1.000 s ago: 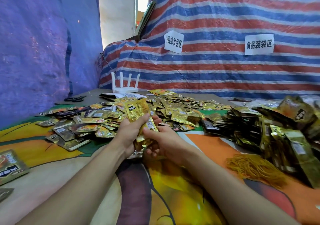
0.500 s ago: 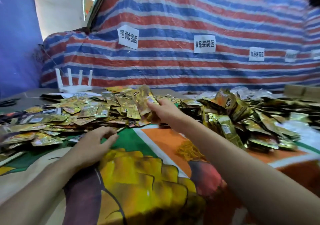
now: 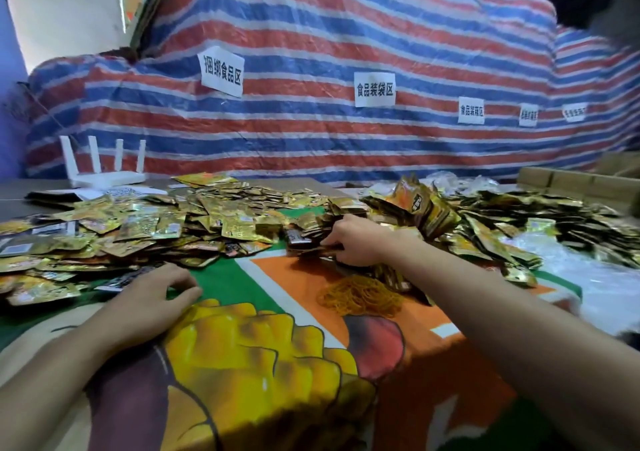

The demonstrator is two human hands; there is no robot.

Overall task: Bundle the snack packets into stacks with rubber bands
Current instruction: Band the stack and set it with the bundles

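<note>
left hand (image 3: 152, 300) rests loose and empty on the colourful printed cloth (image 3: 242, 364) beside the loose gold foil snack packets (image 3: 156, 228), and well apart the right hand (image 3: 356, 239) curls its fingers onto the heap of bundled gold packets (image 3: 485, 222), just beyond the pile of yellow rubber bands (image 3: 360, 300), and i can't tell if it grips

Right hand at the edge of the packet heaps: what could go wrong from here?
1. The right hand reaches where the loose packets meet the bundled stacks; a stack put there may get mixed with loose ones.
2. The rubber bands lie close to the foot of the stacks, beside the right forearm; slipping stacks could bury them, or the arm might scatter them.
</note>
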